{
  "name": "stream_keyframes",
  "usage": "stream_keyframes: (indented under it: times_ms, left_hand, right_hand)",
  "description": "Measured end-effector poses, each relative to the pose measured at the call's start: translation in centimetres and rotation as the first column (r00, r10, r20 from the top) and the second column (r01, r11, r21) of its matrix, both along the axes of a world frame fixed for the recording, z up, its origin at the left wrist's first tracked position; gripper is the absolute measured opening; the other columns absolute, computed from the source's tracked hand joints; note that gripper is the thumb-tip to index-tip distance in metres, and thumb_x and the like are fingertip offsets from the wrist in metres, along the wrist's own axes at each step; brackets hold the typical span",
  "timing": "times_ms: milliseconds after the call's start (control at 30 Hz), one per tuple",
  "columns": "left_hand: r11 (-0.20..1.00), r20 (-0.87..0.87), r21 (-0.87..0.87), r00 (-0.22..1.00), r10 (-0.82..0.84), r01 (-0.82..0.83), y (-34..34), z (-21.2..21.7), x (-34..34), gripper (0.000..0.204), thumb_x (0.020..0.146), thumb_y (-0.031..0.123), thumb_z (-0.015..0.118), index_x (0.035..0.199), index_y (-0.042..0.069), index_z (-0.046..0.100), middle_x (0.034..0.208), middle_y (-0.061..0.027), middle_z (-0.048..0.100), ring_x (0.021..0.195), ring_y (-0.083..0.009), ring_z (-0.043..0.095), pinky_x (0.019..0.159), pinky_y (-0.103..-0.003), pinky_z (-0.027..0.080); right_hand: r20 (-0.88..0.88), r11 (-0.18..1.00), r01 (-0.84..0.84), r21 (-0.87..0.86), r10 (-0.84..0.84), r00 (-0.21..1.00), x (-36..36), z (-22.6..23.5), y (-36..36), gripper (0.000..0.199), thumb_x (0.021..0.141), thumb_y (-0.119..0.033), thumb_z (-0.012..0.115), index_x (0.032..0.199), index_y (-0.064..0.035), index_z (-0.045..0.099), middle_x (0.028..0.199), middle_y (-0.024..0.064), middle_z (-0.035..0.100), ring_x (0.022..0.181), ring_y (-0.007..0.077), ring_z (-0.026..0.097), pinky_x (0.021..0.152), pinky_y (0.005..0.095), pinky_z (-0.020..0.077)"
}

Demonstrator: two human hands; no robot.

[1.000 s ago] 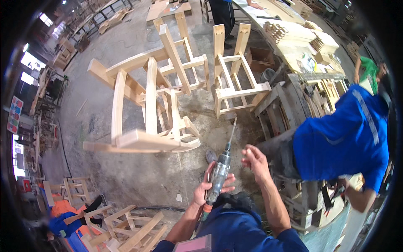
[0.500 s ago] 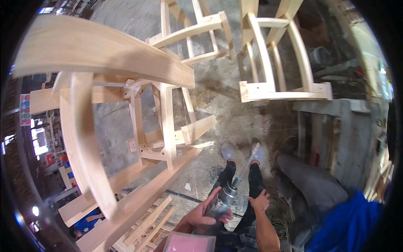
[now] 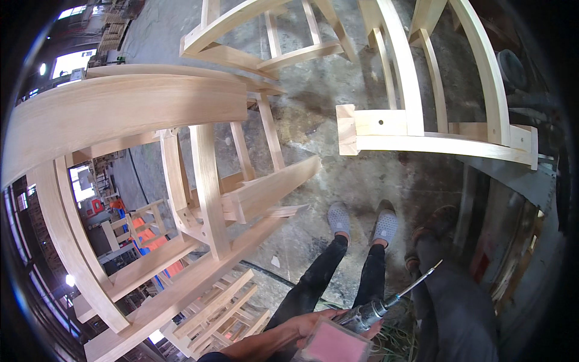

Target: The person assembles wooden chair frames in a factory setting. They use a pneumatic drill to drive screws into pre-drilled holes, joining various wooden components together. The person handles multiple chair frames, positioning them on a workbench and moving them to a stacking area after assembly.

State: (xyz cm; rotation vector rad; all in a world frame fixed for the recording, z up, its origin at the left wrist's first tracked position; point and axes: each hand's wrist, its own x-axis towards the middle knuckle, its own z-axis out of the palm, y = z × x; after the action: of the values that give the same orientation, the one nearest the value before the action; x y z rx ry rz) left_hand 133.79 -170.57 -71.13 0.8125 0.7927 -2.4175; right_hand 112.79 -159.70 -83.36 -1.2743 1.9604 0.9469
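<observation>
A grey power screwdriver (image 3: 366, 316) with a long thin bit lies in my left hand (image 3: 309, 324), low in the view. Its bit points up and to the right, near a person's dark trouser leg. Some fingers (image 3: 375, 329) show at the tool's right side; which hand they belong to I cannot tell. A pink card in a clear sleeve (image 3: 338, 342) hangs in front and covers part of the grip. My right forearm does not show. To the left stands a pale wooden frame (image 3: 208, 181) with a broad top rail, apart from the tool.
Another wooden frame (image 3: 416, 145) stands at the upper right, and a third (image 3: 253, 30) at the top. Slatted wooden pieces (image 3: 211, 314) sit low on the left. The co-worker's leg (image 3: 458, 295) is close on my right. Concrete floor (image 3: 301, 133) lies between the frames.
The screwdriver has swung rightward, so its bit now shows at full length. My right hand has left my knee. The view has shifted, and the blue cloth at lower right is gone.
</observation>
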Motion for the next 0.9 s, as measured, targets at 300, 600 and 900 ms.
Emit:
stream_keyframes:
  times_ms: [300,600,900]
  left_hand:
    - [0.865,-0.181,-0.12,0.867,0.463,-0.487,0.3,9.0,2.4,0.076,0.081,0.025,0.072,0.142,-0.003,0.036,0.12,-0.018,0.061,0.112,-0.0302,0.063,0.098,-0.041,0.052]
    - [0.607,-0.199,-0.359,0.694,0.692,-0.709,4.0,20.1,8.4,0.076,0.079,0.018,0.063,0.146,-0.003,0.033,0.134,-0.021,0.053,0.129,-0.0353,0.05,0.11,-0.048,0.04]
    - [0.473,-0.084,-0.485,0.577,0.812,-0.736,2.4,21.1,11.8,0.069,0.083,0.018,0.062,0.143,-0.004,0.036,0.13,-0.0217,0.056,0.128,-0.0358,0.053,0.088,-0.043,0.058]
  right_hand:
    - [0.095,1.0,0.013,0.028,-0.016,0.995,3.6,5.0,-9.7,0.064,0.079,-0.048,0.07,0.128,-0.01,0.055,0.125,0.0177,0.055,0.111,0.0389,0.056,0.09,0.0507,0.0489]
    - [0.886,0.72,0.596,0.356,-0.463,0.031,13.8,16.6,-26.3,0.069,0.099,-0.052,0.051,0.138,0.0042,0.047,0.129,0.017,0.06,0.107,0.0262,0.063,0.094,0.0375,0.0491]
    - [0.843,0.835,0.139,0.533,-0.538,-0.002,32.3,31.7,-37.1,0.048,0.099,-0.045,0.054,0.116,-0.0008,0.059,0.1,0.0112,0.068,0.089,0.0234,0.067,0.082,0.0384,0.0543]
